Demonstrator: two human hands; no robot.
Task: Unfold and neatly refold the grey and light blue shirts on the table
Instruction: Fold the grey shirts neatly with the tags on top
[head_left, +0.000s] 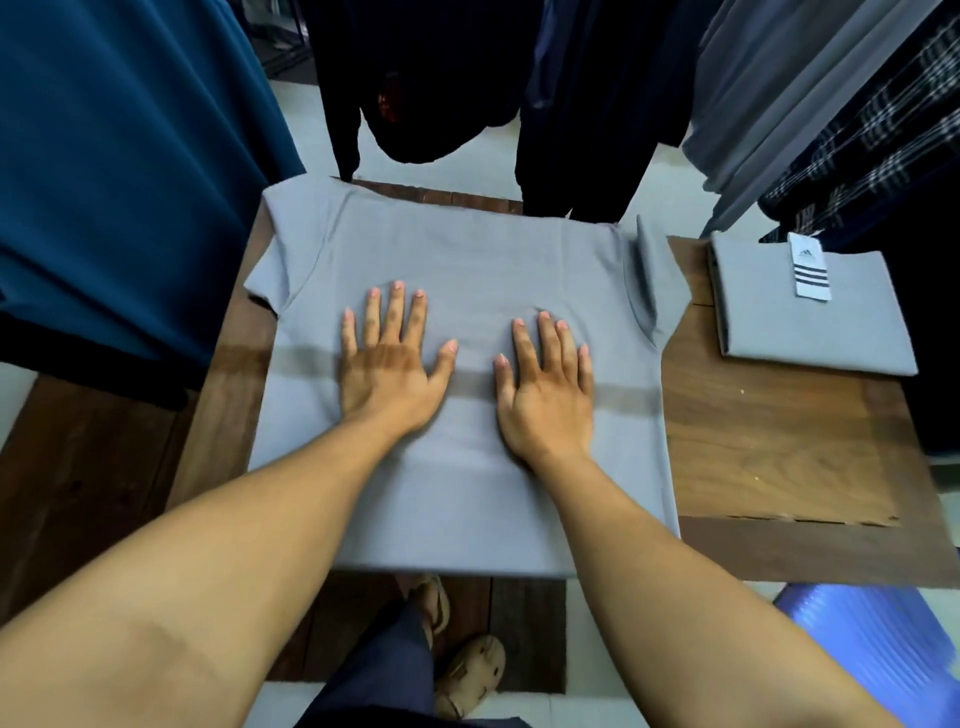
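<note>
Two shirts are on the table (769, 431), both kind of blue-grey, so honestly I can't tell which is the grey one and which is the light blue.

Far left, a teal garment (130, 156) hangs down beside the table edge. Next over, the unfolded shirt (467, 249) lies spread flat across the left part of the wood, short sleeves out to the sides, hem at the near edge.

The left hand (387, 364) is palm down on the middle of it, fingers straight and spread wide. The right hand (545, 384) sits just beside it, also flat on the cloth, fingers straight but closer together. The hands are near each other but not touching, and neither one is gripping anything.

Further right there's bare wood, then the folded shirt (810, 322), a tidy rectangle at the far right corner, well apart from the hands. A white tag (809, 267) with dark stripes lies on top of it. A checked garment (883, 130) hangs behind that.
</note>
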